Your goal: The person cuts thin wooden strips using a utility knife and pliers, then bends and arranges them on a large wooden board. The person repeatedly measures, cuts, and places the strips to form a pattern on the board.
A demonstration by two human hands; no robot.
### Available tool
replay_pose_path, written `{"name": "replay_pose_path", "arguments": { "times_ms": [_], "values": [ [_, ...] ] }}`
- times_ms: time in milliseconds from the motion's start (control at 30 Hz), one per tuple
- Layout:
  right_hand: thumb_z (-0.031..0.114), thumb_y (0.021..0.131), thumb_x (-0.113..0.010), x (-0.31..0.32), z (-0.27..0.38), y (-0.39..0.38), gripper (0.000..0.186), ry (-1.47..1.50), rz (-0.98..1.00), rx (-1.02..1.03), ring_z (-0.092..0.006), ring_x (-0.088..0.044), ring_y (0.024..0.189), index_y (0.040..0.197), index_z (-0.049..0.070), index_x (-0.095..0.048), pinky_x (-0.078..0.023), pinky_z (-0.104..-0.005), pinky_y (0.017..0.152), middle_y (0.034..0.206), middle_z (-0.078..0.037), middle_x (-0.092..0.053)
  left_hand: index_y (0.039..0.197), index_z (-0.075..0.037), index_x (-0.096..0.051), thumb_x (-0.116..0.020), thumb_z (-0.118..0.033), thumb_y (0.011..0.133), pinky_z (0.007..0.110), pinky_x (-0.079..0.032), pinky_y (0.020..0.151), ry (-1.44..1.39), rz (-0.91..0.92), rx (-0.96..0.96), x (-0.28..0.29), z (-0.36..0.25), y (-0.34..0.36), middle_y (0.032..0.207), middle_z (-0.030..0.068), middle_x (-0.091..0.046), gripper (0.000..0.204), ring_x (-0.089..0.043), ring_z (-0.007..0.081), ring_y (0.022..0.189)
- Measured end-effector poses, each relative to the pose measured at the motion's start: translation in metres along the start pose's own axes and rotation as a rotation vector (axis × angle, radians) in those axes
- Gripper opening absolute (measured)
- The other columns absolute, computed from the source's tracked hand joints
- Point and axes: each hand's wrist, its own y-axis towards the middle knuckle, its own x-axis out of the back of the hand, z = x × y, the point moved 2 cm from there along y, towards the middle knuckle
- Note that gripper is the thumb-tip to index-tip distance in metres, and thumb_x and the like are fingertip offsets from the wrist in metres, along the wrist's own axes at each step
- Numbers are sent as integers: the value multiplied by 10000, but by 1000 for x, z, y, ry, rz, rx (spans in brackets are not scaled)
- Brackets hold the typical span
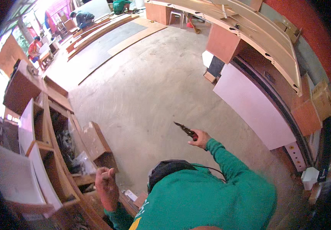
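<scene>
My right hand point(201, 139) is wrapped round a dark, pointed hand tool with a red grip that looks like long-nose pliers point(185, 130). Its tip points away to the upper left, over the bare concrete floor. At the lower left my left hand point(107, 188) is raised with curled fingers, beside an open wooden shelf unit point(46, 115). Whatever those fingers may hold is too small to make out. Just beyond that hand lie clear plastic wrapping point(84, 163) and a brown box point(96, 142).
Along the right stands a long workbench with a pale wooden panel point(265, 42) on top and a white board point(253, 107) leaning below. Flat boards point(108, 46) lie on the floor ahead. Farther off several people point(83, 20) crouch or sit, one in red point(35, 48).
</scene>
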Motion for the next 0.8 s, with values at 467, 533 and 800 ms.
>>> {"name": "replay_pose_path", "arguments": {
  "times_ms": [467,533,800],
  "values": [
    [348,893,-789,138,4,213,405,-310,-184,-659,-300,-735,755,1122,29,-688,-583,-451,702,905,-185,-740,967,-10,-599,-740,-221,1016,362,-492,615,-37,280,-29,-189,84,371,722,146,-635,259,-598,210,637],
    [388,868,-801,167,34,248,520,-375,-346,-621,-434,-728,904,1188,-1,-671,-576,-493,797,982,-257,-736,993,-12,-598,-732,-218,1021,362,-487,614,51,311,22,-196,72,432,723,146,-633,248,-587,213,632],
    [376,1074,-600,364,189,377,472,-358,-891,8,-326,-670,1170,1284,-45,-641,-503,-415,1034,1252,-220,-694,1042,-7,-603,-726,-256,1033,345,-473,617,-50,473,-139,-300,65,646,750,87,-625,278,-574,154,672]
  ]
}}
